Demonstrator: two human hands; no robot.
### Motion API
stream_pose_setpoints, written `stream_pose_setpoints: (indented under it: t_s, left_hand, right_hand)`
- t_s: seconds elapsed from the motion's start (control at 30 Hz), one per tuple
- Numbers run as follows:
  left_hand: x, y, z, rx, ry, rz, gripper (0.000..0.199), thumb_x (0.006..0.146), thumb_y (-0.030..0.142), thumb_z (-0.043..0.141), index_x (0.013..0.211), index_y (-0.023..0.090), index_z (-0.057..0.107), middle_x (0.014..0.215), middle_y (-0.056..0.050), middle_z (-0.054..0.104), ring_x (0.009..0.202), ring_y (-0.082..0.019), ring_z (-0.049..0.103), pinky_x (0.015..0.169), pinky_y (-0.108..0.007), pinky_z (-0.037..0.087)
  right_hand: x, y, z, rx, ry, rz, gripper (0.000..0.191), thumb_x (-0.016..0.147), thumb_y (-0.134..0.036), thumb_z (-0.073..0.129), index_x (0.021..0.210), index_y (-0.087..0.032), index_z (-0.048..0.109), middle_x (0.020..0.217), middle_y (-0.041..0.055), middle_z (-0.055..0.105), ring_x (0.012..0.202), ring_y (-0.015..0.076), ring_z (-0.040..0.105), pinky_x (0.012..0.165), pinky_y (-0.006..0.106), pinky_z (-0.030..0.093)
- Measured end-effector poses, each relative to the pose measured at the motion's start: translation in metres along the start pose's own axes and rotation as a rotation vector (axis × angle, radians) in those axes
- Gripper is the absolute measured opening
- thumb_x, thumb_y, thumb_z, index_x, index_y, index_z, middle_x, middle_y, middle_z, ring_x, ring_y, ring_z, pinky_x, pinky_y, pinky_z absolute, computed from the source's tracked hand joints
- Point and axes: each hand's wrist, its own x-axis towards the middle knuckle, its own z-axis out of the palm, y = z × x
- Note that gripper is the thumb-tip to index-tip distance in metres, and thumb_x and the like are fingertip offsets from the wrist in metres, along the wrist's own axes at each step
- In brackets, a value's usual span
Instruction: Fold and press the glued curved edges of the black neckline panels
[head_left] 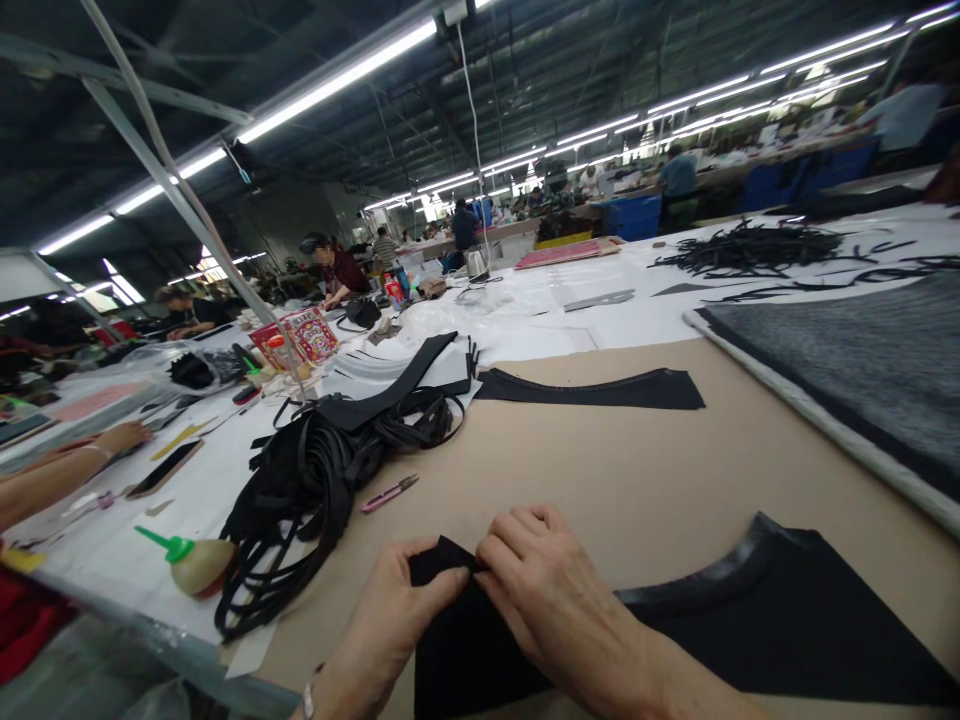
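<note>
Table point(570, 460): your black fabric panel point(757, 625) spans 6 to 4 o'clock from your hands; its far wing lies unheld, so a tug likely skews it. Strip bundle point(315, 490), 10 o'clock: loose loops could snag your left wrist. Right hand point(540, 580) and left hand point(382, 610): fingers on both pinch the panel's edge; uneven pull could pucker the fold. Bottle point(201, 567), 9 o'clock, on its side: a knock might leak it. Snips point(388, 494), 10:30: a stray reach could prick you.

fabric point(469, 650): black | sheet point(585, 455): tan | snips point(388, 494): pink | cloth point(862, 350): mottled grey
</note>
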Motion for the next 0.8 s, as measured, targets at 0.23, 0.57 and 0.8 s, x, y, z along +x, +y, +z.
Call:
stream_pose_setpoints:
  t_s: [0.23, 0.57, 0.8]
  left_hand:
    - [0.0009, -0.0037, 0.0002, 0.233, 0.041, 0.114, 0.019, 0.068, 0.033, 0.060, 0.062, 0.014, 0.058, 0.058, 0.002, 0.049, 0.059, -0.011, 0.041, 0.052, -0.021, 0.034]
    - [-0.0036, 0.0025, 0.0081, 0.420, 0.100, 0.191, 0.020, 0.071, 0.031, 0.054, 0.058, 0.015, 0.054, 0.056, 0.003, 0.047, 0.058, -0.011, 0.040, 0.052, -0.020, 0.032]
    - [-0.0035, -0.0018, 0.0083, 0.441, 0.137, 0.180, 0.020, 0.072, 0.033, 0.054, 0.063, 0.016, 0.057, 0.059, 0.002, 0.051, 0.060, -0.012, 0.044, 0.054, -0.021, 0.035]
  right_hand:
    - [-0.0025, -0.0017, 0.0039, -0.100, 0.022, -0.041, 0.010, 0.083, -0.009, 0.056, 0.080, -0.017, 0.053, 0.083, 0.0039, 0.054, 0.079, 0.0202, 0.045, 0.078, 0.037, 0.028]
    - [-0.0031, -0.0050, 0.0075, -0.199, 0.085, -0.102, 0.015, 0.083, -0.005, 0.047, 0.076, -0.016, 0.054, 0.077, 0.0047, 0.053, 0.074, 0.0202, 0.043, 0.084, 0.042, 0.029]
    - [0.0001, -0.0055, 0.0005, -0.051, 0.015, -0.007, 0.012, 0.082, -0.008, 0.049, 0.076, -0.017, 0.055, 0.081, 0.0041, 0.056, 0.077, 0.0194, 0.046, 0.084, 0.039, 0.029]
